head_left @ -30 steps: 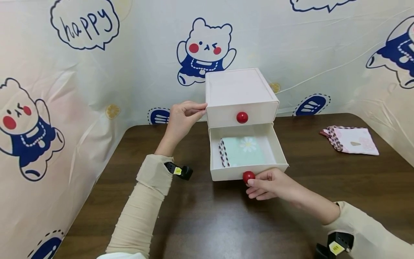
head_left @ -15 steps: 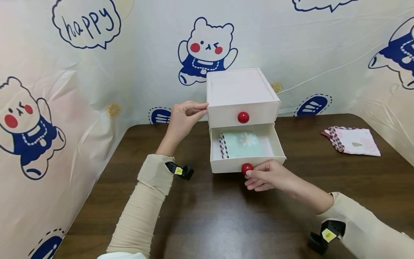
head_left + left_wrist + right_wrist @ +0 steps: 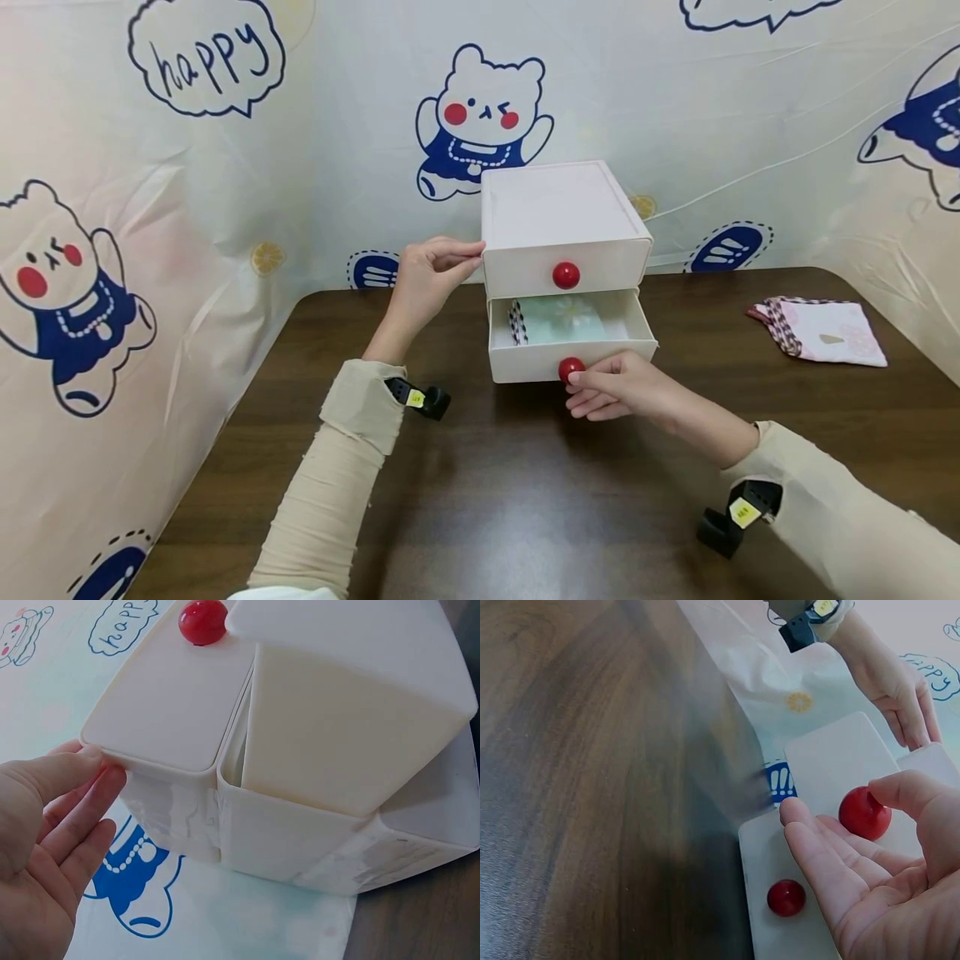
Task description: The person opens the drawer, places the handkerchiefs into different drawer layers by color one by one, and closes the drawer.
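Observation:
A small white drawer cabinet with red ball knobs stands at the back of the table. My right hand pinches the red knob of the partly pulled-out drawer. Inside that drawer lies a flat, folded mint-green cloth with a white flower and dark checkered trim. My left hand touches the upper drawer's left front edge with nearly straight fingers and thumb. The upper drawer is closed. Below the pulled-out drawer, the right wrist view shows another white front with a red knob.
A folded pink-and-white cloth with checkered trim lies on the dark wooden table at the right. Behind the cabinet hangs a pale curtain with bear prints. A thin white cord runs across it to the right.
My right hand has moved away from me with the knob, and the drawer has slid farther into the cabinet. Less of the green cloth shows. My left hand has stayed at the cabinet's edge.

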A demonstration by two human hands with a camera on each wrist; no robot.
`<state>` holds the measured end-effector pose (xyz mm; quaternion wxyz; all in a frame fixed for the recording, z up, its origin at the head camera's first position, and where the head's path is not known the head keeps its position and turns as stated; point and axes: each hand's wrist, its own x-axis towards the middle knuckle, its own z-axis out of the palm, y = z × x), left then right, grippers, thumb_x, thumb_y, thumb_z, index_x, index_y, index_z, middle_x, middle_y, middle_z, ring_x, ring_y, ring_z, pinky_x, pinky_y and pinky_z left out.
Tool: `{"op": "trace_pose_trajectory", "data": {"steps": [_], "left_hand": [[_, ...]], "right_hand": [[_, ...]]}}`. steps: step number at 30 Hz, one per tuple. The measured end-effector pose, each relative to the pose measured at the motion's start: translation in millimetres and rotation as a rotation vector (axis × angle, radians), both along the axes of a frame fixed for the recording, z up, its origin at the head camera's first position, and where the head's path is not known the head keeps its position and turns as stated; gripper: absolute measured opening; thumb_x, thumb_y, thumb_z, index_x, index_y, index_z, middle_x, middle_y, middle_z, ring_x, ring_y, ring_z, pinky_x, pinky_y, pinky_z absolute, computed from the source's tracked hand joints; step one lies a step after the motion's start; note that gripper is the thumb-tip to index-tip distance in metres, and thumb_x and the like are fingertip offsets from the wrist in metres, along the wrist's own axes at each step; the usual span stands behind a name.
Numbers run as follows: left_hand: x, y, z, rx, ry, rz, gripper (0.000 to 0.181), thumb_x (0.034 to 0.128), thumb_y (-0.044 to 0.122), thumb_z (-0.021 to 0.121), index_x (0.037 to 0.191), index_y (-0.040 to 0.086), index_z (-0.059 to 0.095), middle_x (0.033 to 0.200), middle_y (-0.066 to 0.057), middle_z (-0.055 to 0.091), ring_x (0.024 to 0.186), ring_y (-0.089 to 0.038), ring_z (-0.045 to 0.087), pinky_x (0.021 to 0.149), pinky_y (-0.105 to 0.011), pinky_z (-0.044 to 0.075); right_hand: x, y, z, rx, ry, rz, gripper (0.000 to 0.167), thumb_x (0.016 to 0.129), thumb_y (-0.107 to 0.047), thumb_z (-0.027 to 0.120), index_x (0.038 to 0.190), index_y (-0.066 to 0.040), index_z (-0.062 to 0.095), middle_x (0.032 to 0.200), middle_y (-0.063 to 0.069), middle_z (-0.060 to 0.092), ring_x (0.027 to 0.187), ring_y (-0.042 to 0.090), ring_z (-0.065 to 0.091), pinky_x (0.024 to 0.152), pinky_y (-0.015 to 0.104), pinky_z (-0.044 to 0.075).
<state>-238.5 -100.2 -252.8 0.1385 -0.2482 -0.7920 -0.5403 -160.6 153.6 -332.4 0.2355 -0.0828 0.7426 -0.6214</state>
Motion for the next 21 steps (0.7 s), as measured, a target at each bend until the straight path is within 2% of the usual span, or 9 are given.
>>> {"op": "trace_pose_trajectory", "data": {"steps": [16,20,21], "left_hand": [[2.2,0.7,3.2,-0.001,0.013,-0.01,0.02,0.0828,-0.003,0.064,0.102,-0.007,0.066,0.099,-0.019,0.065,0.09,-0.026,0.063,0.078,-0.026,0.052],[1.7,0.7,2.3,-0.005,0.005,0.0,0.02,0.0828,-0.003,0.064,0.103,-0.007,0.066,0.099,-0.018,0.065,0.089,-0.025,0.063,0.078,-0.026,0.052],[-1.7,-0.2,-0.7,-0.003,0.005,0.001,0.02,0.0828,-0.001,0.065,0.103,-0.005,0.067,0.098,-0.017,0.065,0.089,-0.023,0.063,0.078,-0.026,0.052]], "right_hand": [[-24.7,0.7,1.3,-0.009,-0.006,-0.012,0.039,0.092,-0.022,0.056,0.107,0.014,0.058,0.093,0.022,0.067,0.083,0.025,0.067,0.078,0.04,0.052],[-31.0,1.0,1.8,0.004,-0.007,-0.006,0.04,0.092,-0.023,0.056,0.109,0.014,0.058,0.095,0.023,0.066,0.084,0.026,0.067,0.08,0.042,0.05],[-32.5,1.1,2.0,0.007,-0.008,-0.007,0.04,0.093,-0.022,0.056,0.109,0.014,0.058,0.095,0.024,0.066,0.084,0.026,0.067,0.081,0.043,0.05]]}}
